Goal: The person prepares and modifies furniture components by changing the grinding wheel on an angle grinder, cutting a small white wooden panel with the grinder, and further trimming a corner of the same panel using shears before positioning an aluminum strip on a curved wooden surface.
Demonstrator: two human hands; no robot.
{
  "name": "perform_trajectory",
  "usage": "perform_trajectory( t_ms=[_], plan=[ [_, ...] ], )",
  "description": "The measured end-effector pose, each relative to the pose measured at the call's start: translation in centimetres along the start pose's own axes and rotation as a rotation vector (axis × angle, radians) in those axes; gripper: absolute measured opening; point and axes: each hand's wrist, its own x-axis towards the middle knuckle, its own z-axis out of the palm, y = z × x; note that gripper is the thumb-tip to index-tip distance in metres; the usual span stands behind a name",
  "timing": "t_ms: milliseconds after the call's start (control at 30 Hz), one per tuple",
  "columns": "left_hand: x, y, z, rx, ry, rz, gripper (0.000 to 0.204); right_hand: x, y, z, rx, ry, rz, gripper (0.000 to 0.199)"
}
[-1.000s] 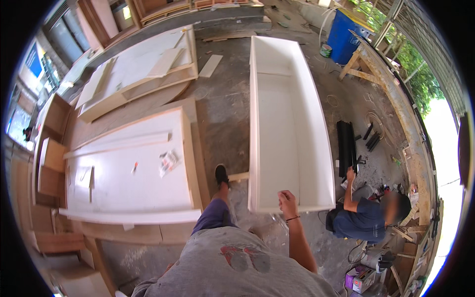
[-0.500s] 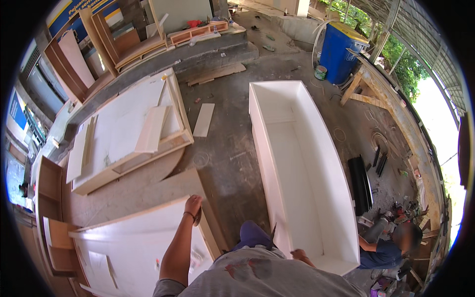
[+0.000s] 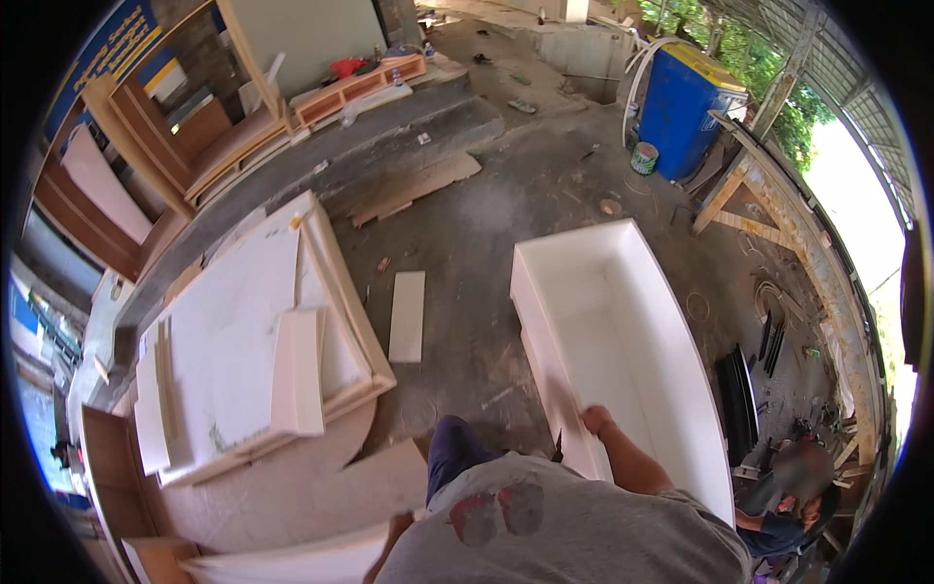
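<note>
I see my right hand (image 3: 598,421) resting on the near left wall of the long white cabinet box (image 3: 623,341) lying open-side-up on the concrete floor (image 3: 467,224), fingers curled over its edge, while my left hand is hidden beneath my shirt.

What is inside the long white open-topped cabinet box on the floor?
The long white open-topped cabinet box shows only bare white panels inside. The right hand grips its near wall; the person's body hides the nearest end.
</note>
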Motion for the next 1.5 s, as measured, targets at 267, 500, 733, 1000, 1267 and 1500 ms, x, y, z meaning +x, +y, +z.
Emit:
perform_trajectory(
  t_ms=[267,500,733,1000,1267,1500],
  plan=[
    [18.6,-1.4,-18.8,-0.220,-0.161,-0.222,0.026,22.0,-22.2,-21.6,0.654,0.470,-0.119,0.014],
    [46.5,2.6,-53.2,-0.707,0.282,-0.098,0.030,27.2,-12.6,-14.5,0.142,-0.059,0.130,0.029],
    [67.5,16.1,-82.6,-1.048,0.483,-0.146,0.021,31.0,-11.0,-21.7,0.611,0.331,0.873,0.027],
    [78.3,22.2,-75.7,0.280,-0.242,0.175,0.010,61.2,-17.2,-51.8,0.688,0.467,0.469,0.032],
    [92.5,28.3,-83.5,0.074,-0.397,-0.056,0.012,86.9,-15.3,-73.4,0.421,0.583,0.126,0.022],
    [118.7,45.3,-107.9,-0.163,-0.095,0.045,0.017,93.0,-4.4,-77.6,0.226,-0.078,0.567,0.036]
  ],
)
